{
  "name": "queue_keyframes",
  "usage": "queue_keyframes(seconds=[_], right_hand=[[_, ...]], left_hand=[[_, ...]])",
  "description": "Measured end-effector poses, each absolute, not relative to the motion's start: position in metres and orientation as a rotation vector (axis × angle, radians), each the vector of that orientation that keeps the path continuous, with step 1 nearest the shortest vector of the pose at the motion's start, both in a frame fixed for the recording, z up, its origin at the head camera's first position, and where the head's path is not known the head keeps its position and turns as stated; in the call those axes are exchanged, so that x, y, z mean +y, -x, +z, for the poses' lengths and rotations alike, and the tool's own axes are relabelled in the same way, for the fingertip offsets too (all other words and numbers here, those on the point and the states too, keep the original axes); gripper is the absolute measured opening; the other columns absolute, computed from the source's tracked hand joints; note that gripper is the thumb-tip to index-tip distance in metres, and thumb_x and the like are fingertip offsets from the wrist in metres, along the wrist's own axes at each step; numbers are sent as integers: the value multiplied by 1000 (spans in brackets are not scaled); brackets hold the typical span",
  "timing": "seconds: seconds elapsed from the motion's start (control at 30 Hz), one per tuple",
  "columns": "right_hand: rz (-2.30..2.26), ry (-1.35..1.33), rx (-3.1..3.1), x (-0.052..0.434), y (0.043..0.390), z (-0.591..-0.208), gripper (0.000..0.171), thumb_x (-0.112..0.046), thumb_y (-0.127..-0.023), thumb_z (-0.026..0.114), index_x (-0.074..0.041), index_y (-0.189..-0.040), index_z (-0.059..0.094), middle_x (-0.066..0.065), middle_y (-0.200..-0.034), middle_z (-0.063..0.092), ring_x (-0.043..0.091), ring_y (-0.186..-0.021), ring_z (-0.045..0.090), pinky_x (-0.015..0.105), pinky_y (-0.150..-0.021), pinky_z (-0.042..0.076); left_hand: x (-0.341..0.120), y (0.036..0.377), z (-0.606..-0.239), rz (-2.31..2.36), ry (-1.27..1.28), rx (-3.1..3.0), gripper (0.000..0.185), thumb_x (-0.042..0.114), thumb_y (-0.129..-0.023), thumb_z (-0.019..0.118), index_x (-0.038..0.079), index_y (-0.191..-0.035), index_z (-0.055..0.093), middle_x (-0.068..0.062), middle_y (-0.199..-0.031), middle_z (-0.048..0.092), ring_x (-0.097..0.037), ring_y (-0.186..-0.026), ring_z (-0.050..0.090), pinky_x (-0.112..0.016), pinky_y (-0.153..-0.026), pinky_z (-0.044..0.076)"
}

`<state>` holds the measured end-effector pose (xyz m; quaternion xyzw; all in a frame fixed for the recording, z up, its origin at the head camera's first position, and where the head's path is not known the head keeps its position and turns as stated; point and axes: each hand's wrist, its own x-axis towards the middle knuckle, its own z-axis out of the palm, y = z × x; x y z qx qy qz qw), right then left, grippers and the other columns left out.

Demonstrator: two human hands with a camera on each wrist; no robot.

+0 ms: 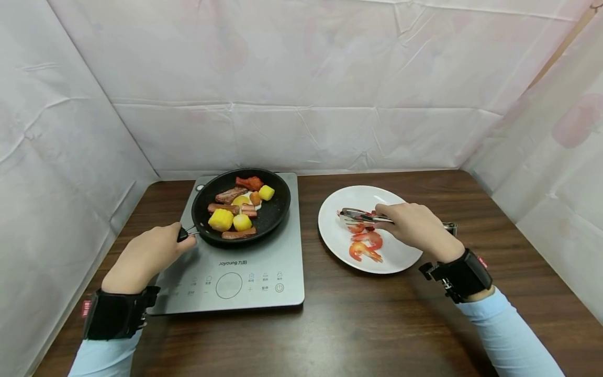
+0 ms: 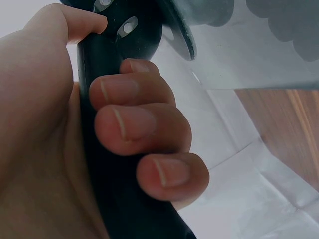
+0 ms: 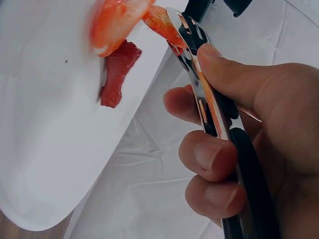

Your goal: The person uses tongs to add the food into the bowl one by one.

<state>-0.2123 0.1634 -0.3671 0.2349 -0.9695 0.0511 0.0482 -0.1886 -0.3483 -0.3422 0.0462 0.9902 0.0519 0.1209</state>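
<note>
My left hand (image 1: 149,256) grips the black handle (image 2: 124,184) of a frying pan (image 1: 273,214), its fingers curled round it. The pan sits on an induction cooktop (image 1: 266,251) and holds sausages, corn pieces (image 1: 220,220), a fried egg and meat (image 1: 231,195). In my right hand (image 1: 414,228) are metal tongs (image 3: 212,94) with dark grips, reaching over a white plate (image 1: 400,258). Several orange shrimp (image 1: 365,251) lie on that plate. In the right wrist view, the tongs' tips meet a shrimp (image 3: 162,25); whether they clamp it I cannot tell. A dark red piece (image 3: 119,74) lies nearby.
The cooktop and plate stand side by side on a dark wooden table (image 1: 339,324). White sheeting (image 1: 301,136) hangs behind the table and along both sides. The cooktop's touch panel (image 1: 229,286) faces the near edge.
</note>
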Motion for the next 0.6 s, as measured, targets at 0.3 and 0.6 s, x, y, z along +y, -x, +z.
queue_keyframes(seconds=[0.3, 0.6], right_hand=[[176, -706, -2917, 153, 215, -351, 24, -31, -96, 70, -19, -85, 52, -5, -62, 43, 13, -57, 40, 29, -50, 29], [219, -725, -2880, 133, 219, -337, 25, -34, -96, 69, -20, -84, 52, -10, -61, 51, 13, -58, 44, 30, -53, 33]], left_hand=[[-348, 190, -343, 131, -136, 2886, 71, 43, -99, 49, -19, -135, 48, -37, -119, 63, -34, -84, 63, -53, -72, 54], [-349, 188, -342, 161, -160, 2895, 66, 40, -99, 48, -17, -132, 51, -34, -117, 65, -31, -84, 62, -55, -75, 52]])
